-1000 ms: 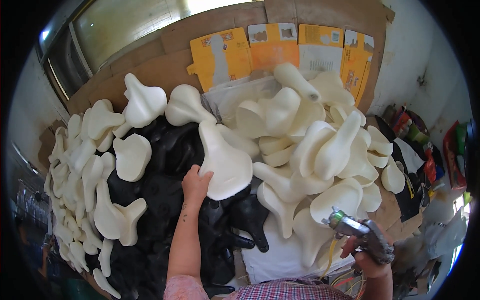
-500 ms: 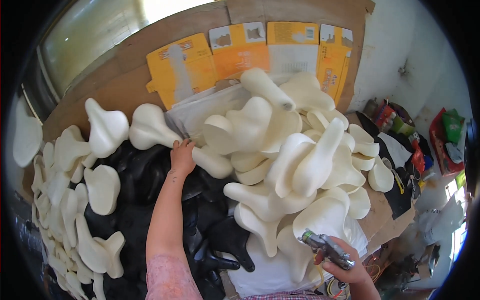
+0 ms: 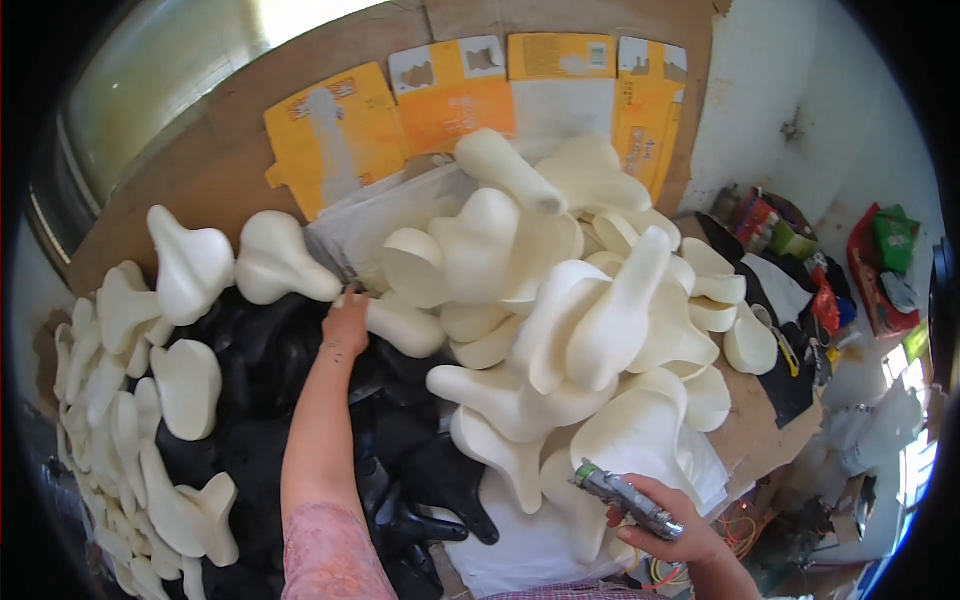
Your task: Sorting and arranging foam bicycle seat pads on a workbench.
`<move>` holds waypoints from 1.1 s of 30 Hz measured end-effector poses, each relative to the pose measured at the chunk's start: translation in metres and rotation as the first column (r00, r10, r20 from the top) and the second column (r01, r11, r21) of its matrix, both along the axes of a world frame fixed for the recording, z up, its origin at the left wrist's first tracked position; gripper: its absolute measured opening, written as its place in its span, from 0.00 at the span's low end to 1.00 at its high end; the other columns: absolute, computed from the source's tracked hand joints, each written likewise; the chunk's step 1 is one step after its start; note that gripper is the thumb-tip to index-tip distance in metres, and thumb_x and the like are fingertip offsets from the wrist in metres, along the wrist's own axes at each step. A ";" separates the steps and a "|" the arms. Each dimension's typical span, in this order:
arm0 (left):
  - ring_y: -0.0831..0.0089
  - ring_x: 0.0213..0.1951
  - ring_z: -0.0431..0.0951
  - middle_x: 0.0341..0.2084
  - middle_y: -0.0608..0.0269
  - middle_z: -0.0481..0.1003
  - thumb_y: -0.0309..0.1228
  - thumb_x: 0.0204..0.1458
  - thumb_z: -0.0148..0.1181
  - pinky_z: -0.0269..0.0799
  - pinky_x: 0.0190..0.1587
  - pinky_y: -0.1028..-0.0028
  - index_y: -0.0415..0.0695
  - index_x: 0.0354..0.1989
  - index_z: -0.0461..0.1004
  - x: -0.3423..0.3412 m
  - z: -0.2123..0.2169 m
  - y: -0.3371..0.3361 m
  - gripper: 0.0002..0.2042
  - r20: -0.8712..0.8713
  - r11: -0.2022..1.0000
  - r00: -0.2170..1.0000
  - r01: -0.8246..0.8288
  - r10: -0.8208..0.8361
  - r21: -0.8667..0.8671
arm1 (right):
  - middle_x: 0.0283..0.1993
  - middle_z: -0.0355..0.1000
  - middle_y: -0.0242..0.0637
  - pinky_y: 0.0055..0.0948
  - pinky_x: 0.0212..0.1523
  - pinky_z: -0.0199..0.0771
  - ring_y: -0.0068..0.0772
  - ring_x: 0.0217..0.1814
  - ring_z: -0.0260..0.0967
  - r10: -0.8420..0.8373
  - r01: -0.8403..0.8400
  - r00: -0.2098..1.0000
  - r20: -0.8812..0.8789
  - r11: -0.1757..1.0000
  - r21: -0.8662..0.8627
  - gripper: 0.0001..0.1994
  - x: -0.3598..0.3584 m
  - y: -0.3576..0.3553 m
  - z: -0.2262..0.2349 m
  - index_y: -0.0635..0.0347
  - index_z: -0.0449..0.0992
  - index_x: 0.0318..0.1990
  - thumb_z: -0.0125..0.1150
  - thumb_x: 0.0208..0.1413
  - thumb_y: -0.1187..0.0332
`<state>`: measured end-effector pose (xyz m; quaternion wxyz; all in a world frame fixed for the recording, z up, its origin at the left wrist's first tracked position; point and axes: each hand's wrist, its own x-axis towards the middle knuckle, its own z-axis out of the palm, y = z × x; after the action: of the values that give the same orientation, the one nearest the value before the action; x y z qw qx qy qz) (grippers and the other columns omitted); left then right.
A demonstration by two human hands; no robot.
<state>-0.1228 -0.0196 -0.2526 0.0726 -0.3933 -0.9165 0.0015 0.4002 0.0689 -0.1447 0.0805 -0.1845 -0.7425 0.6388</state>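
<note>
In my right hand (image 3: 668, 525) is a small silver spray gun (image 3: 632, 500), its green-tinged nozzle end pointing left and up over the pale foam pile. My left hand (image 3: 347, 318) stretches forward, fingers drawn together in the gap between two pale pieces. On its left is the narrow nose of a glossy cream bicycle saddle foam (image 3: 282, 258); on its right lies a rounded foam piece (image 3: 403, 327). A small dark bit shows at the fingertips, too small to name. Black saddle shapes (image 3: 270, 400) lie beneath my left forearm.
Cream saddle foams (image 3: 625, 315) are heaped at centre right; more (image 3: 185, 390) crowd the left side. Yellow flattened cartons (image 3: 335, 135) line the cardboard at the back. Red and green bags (image 3: 885, 265), a yellow-handled tool (image 3: 788, 355) and hoses (image 3: 740, 535) are at right.
My left fingers have drawn together and slipped off the saddle nose into the gap beside it. The spray gun has tilted flatter. The whole view has shifted slightly.
</note>
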 end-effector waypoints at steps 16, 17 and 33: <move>0.57 0.27 0.77 0.20 0.54 0.76 0.45 0.34 0.68 0.73 0.33 0.63 0.40 0.24 0.80 0.133 0.239 -0.067 0.18 0.187 0.925 0.974 0.186 -0.129 -0.330 | 0.39 0.74 0.37 0.25 0.44 0.72 0.26 0.41 0.73 0.034 -0.034 0.995 -0.094 0.999 0.002 0.30 0.002 -0.003 -0.014 0.60 0.62 0.60 0.64 0.48 0.76; 0.57 0.26 0.77 0.19 0.53 0.76 0.47 0.36 0.66 0.72 0.32 0.63 0.40 0.23 0.80 0.137 0.240 -0.062 0.19 0.263 0.882 0.951 0.260 -0.163 -0.393 | 0.39 0.74 0.37 0.25 0.44 0.72 0.26 0.41 0.73 0.043 -0.043 0.995 -0.091 0.999 -0.006 0.30 0.002 -0.004 -0.012 0.60 0.62 0.60 0.64 0.48 0.76; 0.58 0.62 0.61 0.59 0.50 0.62 0.13 0.37 0.50 0.55 0.63 0.69 0.45 0.64 0.55 0.194 -0.048 -0.142 0.38 0.620 0.604 0.741 -0.377 -0.257 0.702 | 0.37 0.74 0.40 0.29 0.41 0.72 0.30 0.39 0.73 0.081 -0.080 0.996 -0.025 0.996 0.030 0.31 0.079 -0.037 0.028 0.64 0.62 0.59 0.65 0.45 0.74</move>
<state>0.0714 -0.1614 -0.3005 -0.0939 -0.2579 -0.7936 -0.5430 0.4787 0.0318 -0.1165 0.0671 -0.1447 -0.7573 0.6333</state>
